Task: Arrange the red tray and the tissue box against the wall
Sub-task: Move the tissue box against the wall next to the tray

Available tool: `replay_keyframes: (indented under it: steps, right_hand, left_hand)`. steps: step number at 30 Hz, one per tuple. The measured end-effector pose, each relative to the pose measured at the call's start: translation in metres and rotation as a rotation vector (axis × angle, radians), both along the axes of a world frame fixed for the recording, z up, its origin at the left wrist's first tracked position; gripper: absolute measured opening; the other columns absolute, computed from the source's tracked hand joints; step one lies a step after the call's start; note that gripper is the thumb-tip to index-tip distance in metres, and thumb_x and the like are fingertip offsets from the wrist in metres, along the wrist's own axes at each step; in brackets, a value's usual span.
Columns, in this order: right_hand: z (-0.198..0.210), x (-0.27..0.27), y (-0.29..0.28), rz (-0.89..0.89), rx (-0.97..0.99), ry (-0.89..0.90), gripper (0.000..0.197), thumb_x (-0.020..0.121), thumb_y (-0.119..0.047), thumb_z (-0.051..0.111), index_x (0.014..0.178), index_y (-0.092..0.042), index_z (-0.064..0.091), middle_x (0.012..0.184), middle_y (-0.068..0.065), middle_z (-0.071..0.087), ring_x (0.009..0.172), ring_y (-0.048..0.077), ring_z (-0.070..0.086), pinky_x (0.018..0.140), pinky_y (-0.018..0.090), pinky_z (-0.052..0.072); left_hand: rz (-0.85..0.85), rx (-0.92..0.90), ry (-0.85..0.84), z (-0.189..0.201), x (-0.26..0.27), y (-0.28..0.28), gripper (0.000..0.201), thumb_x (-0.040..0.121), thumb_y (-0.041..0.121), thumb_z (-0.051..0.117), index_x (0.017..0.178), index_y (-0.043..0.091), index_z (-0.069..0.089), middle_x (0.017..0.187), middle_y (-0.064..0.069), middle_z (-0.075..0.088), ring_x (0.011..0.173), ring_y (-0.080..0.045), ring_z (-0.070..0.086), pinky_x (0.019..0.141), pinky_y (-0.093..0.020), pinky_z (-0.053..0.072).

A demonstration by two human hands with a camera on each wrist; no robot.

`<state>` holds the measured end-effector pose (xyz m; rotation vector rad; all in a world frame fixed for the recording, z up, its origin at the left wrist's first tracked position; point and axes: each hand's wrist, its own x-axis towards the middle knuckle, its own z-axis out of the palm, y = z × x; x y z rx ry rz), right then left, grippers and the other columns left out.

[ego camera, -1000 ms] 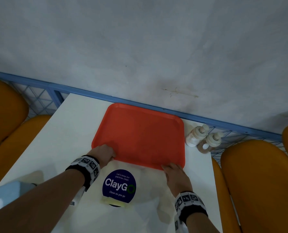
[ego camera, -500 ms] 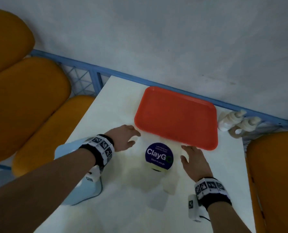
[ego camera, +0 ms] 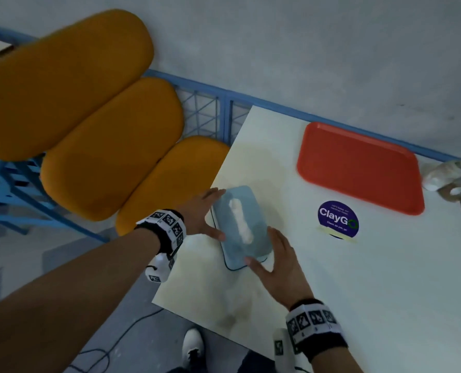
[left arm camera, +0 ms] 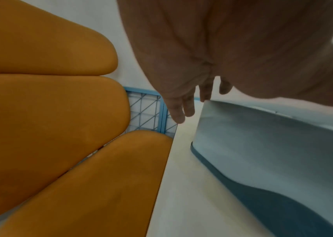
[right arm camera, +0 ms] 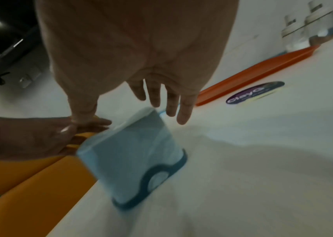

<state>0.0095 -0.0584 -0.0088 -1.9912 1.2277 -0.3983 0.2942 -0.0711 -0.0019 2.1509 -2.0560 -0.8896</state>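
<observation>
The red tray [ego camera: 358, 168] lies flat on the white table [ego camera: 385, 278], its far edge along the wall. A light blue tissue box [ego camera: 240, 224] with a white tissue in its slot stands near the table's left edge. My left hand [ego camera: 202, 211] lies along the box's left side with straight fingers [left arm camera: 181, 110]. My right hand [ego camera: 277, 259] is at the box's near right corner, fingers [right arm camera: 169, 104] straight, thumb at the near end. In the wrist views the box [left arm camera: 262, 144] [right arm camera: 133, 152] is blurred, and the tray's rim [right arm camera: 252, 72] shows behind it.
Orange seat cushions [ego camera: 111, 146] on a blue frame sit left of the table. Two bottles [ego camera: 444, 179] stand right of the tray by the wall. A round purple ClayGo sticker [ego camera: 337, 218] is on the tabletop. A shoe [ego camera: 194, 345] and cable are on the floor.
Both hands have left the tray's near edge and moved left to flank the tissue box. The head view has swung left. The tray stays by the wall.
</observation>
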Motion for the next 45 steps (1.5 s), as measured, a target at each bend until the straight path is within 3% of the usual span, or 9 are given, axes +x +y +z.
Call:
replay_keyframes:
  steps: [4, 13, 20, 25, 28, 30, 33, 39, 45]
  right_hand:
    - [-0.011, 0.027, 0.024, -0.153, 0.089, -0.016, 0.118, 0.061, -0.073, 0.071, 0.147, -0.029, 0.004, 0.156, -0.002, 0.013, 0.139, 0.017, 0.019, 0.11, 0.038, 0.03]
    - [-0.015, 0.042, 0.003, -0.267, 0.056, -0.01, 0.118, 0.059, -0.062, 0.078, 0.145, -0.034, 0.002, 0.143, -0.007, 0.025, 0.129, 0.015, 0.034, 0.098, 0.04, 0.046]
    - [-0.008, 0.053, -0.083, -0.298, -0.006, 0.036, 0.121, 0.053, -0.058, 0.079, 0.146, -0.027, 0.008, 0.14, -0.002, 0.032, 0.126, 0.019, 0.039, 0.093, 0.041, 0.05]
    - [-0.001, 0.065, -0.185, -0.217, -0.022, 0.018, 0.119, 0.055, -0.061, 0.076, 0.146, -0.029, 0.007, 0.143, -0.003, 0.03, 0.126, 0.018, 0.041, 0.091, 0.04, 0.052]
    - [-0.001, 0.072, -0.246, -0.175, -0.039, -0.007, 0.119, 0.056, -0.059, 0.078, 0.146, -0.026, 0.008, 0.146, -0.001, 0.027, 0.128, 0.017, 0.038, 0.096, 0.031, 0.046]
    - [0.002, 0.077, -0.285, -0.142, -0.048, -0.005, 0.118, 0.057, -0.054, 0.082, 0.146, -0.021, 0.012, 0.14, -0.001, 0.031, 0.125, 0.012, 0.036, 0.096, 0.013, 0.033]
    - [0.004, 0.085, -0.335, -0.122, -0.07, 0.009, 0.111, 0.058, -0.048, 0.084, 0.143, -0.018, 0.02, 0.122, -0.011, 0.033, 0.11, 0.003, 0.035, 0.081, -0.006, 0.022]
    - [-0.008, 0.1, -0.399, -0.096, -0.005, -0.013, 0.109, 0.056, -0.051, 0.081, 0.141, -0.029, 0.016, 0.125, -0.01, 0.032, 0.12, 0.015, 0.039, 0.086, 0.025, 0.04]
    - [-0.016, 0.103, -0.412, -0.068, 0.028, 0.061, 0.119, 0.057, -0.056, 0.077, 0.145, -0.03, 0.002, 0.149, -0.002, 0.021, 0.131, 0.021, 0.032, 0.102, 0.041, 0.041]
  left_hand:
    - [0.054, -0.006, -0.027, 0.002, 0.002, -0.006, 0.133, 0.048, 0.089, 0.061, 0.151, 0.031, -0.001, 0.162, -0.002, 0.016, 0.146, -0.03, 0.02, 0.118, -0.056, 0.021]
    - [0.219, 0.12, 0.452, -0.01, -0.001, -0.04, 0.136, 0.037, 0.074, 0.083, 0.145, 0.042, 0.009, 0.153, -0.004, 0.032, 0.131, -0.03, 0.046, 0.104, -0.056, 0.045]
    - [0.292, -0.001, 0.489, 0.004, 0.002, -0.12, 0.124, 0.038, 0.08, 0.076, 0.141, 0.035, 0.024, 0.137, -0.003, 0.046, 0.113, -0.028, 0.057, 0.093, -0.052, 0.054]
    - [0.369, -0.039, 0.426, 0.015, 0.01, -0.205, 0.113, 0.059, 0.064, 0.079, 0.147, 0.023, 0.023, 0.148, -0.009, 0.04, 0.13, -0.029, 0.044, 0.108, -0.048, 0.041]
    - [0.4, -0.031, 0.45, 0.011, 0.02, -0.259, 0.109, 0.067, 0.056, 0.08, 0.15, 0.019, 0.019, 0.151, -0.01, 0.037, 0.133, -0.028, 0.041, 0.11, -0.045, 0.039]
    - [0.419, -0.021, 0.466, 0.009, 0.027, -0.292, 0.108, 0.068, 0.053, 0.081, 0.15, 0.019, 0.019, 0.148, -0.008, 0.041, 0.129, -0.026, 0.046, 0.106, -0.044, 0.043]
    - [0.438, -0.017, 0.445, 0.006, 0.035, -0.337, 0.104, 0.073, 0.049, 0.079, 0.15, 0.021, 0.015, 0.146, -0.009, 0.043, 0.128, -0.029, 0.048, 0.106, -0.044, 0.045]
    - [0.447, -0.042, 0.39, -0.002, 0.047, -0.396, 0.096, 0.081, 0.043, 0.073, 0.152, 0.018, 0.013, 0.151, -0.009, 0.037, 0.133, -0.025, 0.042, 0.099, -0.026, 0.034]
    - [0.325, -0.024, 0.213, -0.005, 0.06, -0.411, 0.111, 0.066, 0.067, 0.074, 0.15, 0.027, 0.014, 0.152, -0.009, 0.032, 0.136, -0.03, 0.038, 0.111, -0.043, 0.035]
